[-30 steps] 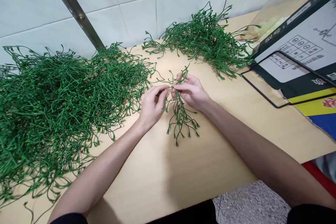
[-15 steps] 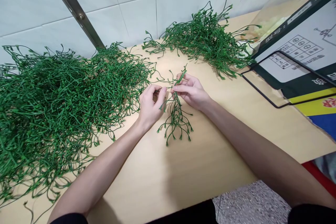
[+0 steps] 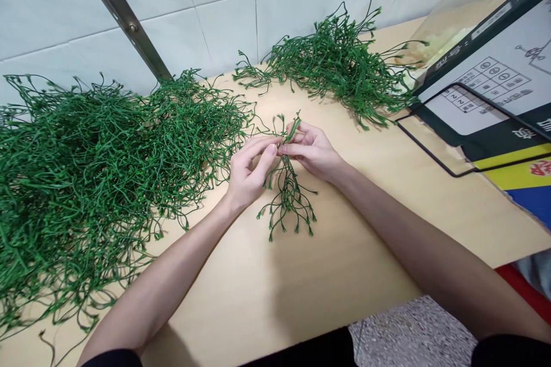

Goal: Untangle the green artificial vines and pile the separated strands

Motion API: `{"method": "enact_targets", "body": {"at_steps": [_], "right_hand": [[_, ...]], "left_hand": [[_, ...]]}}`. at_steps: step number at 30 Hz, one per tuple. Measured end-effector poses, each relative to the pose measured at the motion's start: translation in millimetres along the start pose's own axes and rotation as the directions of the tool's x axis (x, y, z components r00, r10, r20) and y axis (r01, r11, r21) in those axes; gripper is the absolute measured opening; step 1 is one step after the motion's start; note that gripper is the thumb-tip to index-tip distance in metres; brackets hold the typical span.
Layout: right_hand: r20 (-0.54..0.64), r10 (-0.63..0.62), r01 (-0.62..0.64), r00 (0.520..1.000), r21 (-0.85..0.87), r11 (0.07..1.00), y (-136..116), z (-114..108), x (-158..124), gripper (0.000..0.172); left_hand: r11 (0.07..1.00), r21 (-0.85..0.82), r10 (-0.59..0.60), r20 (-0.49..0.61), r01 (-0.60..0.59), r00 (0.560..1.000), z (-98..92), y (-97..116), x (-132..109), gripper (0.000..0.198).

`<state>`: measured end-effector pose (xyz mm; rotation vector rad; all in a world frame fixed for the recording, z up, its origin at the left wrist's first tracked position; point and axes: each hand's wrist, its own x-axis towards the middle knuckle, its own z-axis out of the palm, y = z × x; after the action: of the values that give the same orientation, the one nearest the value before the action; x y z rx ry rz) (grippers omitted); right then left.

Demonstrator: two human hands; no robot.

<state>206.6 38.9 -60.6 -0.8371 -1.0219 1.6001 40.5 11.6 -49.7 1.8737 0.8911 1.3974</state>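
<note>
A small bunch of green plastic stems (image 3: 289, 189) hangs between my hands, its branched tips spread downward over the table. My right hand (image 3: 316, 152) pinches the bunch near its upper end, thumb and fingers pressed together. My left hand (image 3: 252, 172) meets it from the left, thumb and forefinger closed at the same spot on the stems. The fingertips of both hands nearly touch. A large heap of green stems (image 3: 107, 166) lies to the left, close to my left hand. Beyond my right hand lies a smaller pile of green stems (image 3: 340, 63).
The light wooden table (image 3: 344, 264) meets a tiled wall (image 3: 224, 23) with a metal post (image 3: 129, 26). At the right stand a printed box (image 3: 491, 86), a black wire frame (image 3: 430, 152) and a clear jar (image 3: 460, 6).
My left hand has moved slightly right, so its fingertips now meet the bunch beside my right fingers. The top of the bunch has shifted a little left.
</note>
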Motion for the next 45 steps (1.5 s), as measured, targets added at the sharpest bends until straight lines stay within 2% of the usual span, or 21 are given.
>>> {"method": "enact_targets", "body": {"at_steps": [7,18,22,28,31,34,38,45], "right_hand": [[-0.008,0.003,-0.003,1.000,-0.009,1.000,-1,1,0,0.046],[0.036,-0.019,0.018,0.999,0.016,1.000,0,-1,0,0.046],[0.022,-0.017,0.017,1.000,0.024,1.000,-1,0,0,0.046],[0.008,-0.021,0.021,1.000,0.039,0.999,-2,2,-1,0.045],[0.017,-0.023,0.023,1.000,0.042,0.999,-1,1,-1,0.046],[0.016,-0.030,0.029,0.999,0.051,0.998,0,0,0,0.046],[0.012,-0.036,0.035,0.999,0.061,0.998,1,0,1,0.047],[0.007,-0.031,0.031,0.999,0.031,0.999,0,2,0,0.051]], "left_hand": [[0.992,0.072,-0.106,-0.016,0.106,0.994,2.2,-9,-2,0.024],[0.924,0.376,-0.037,-0.093,0.070,0.995,2.3,-12,-3,0.011],[0.949,0.316,-0.004,-0.041,0.017,0.999,2.1,-10,-2,0.008],[0.978,0.162,-0.131,-0.030,0.135,0.991,3.7,-7,-3,0.017],[0.972,0.221,-0.085,-0.003,0.084,0.996,2.9,-8,-3,0.022],[0.938,0.347,-0.030,0.021,0.021,0.999,1.8,-9,-3,0.015],[0.897,0.440,-0.028,-0.053,0.049,0.998,3.0,-11,-5,0.012],[0.923,0.381,-0.020,-0.082,0.050,0.996,4.4,-10,-4,0.033]]}}
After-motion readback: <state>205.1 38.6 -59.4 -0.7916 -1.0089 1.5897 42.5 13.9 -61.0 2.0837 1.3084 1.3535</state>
